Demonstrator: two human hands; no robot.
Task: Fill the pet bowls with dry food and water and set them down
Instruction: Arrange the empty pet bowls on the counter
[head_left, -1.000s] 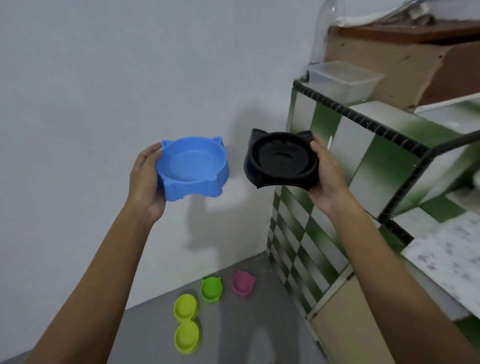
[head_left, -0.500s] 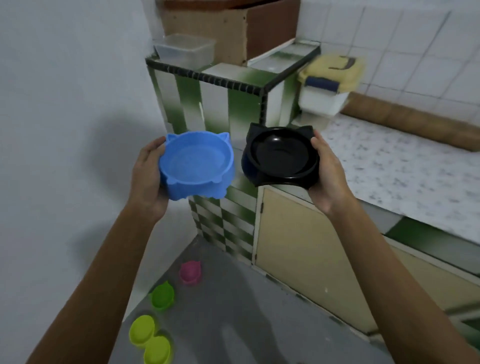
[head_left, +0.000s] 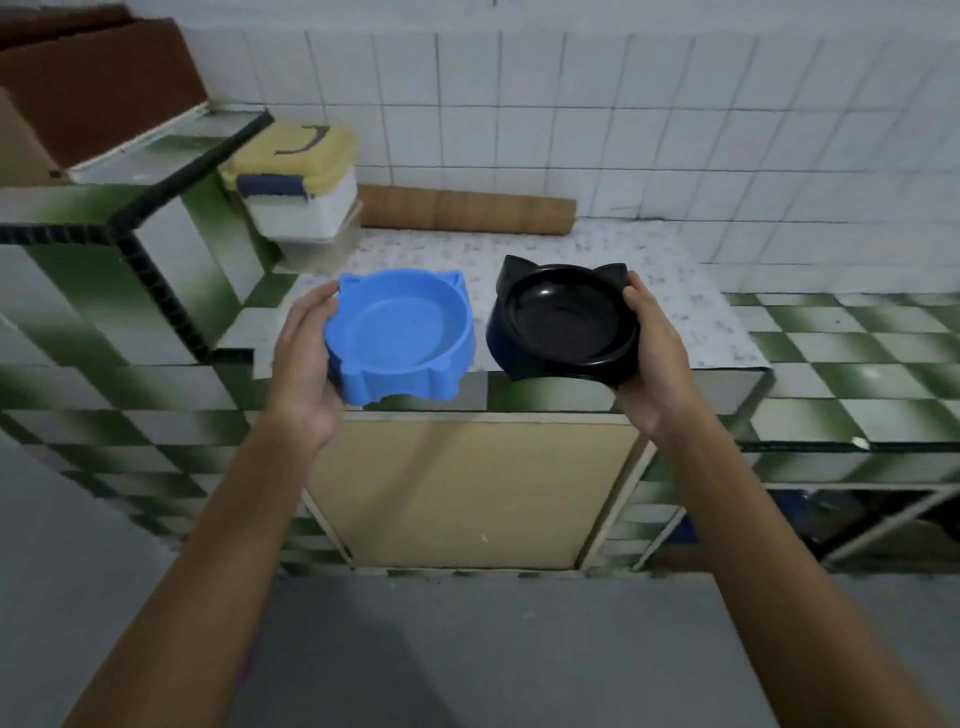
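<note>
The left hand (head_left: 304, 366) grips the empty blue bowl (head_left: 400, 338) by its left wall, fingers curled beneath; the right hand (head_left: 655, 358) clasps the empty black bowl (head_left: 563, 322) at its right rim. Both bowls hang side by side just above the speckled counter (head_left: 691, 312). Each one-sided hold could let a bowl tip or slip, likelier once filled. No brand or writing is legible on anything

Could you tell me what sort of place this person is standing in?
Most likely a home kitchen or utility corner: a white tiled wall rises behind a speckled counter with a cupboard door under it. Each hand holds an empty pet bowl, one blue bowl and one black bowl.
</note>
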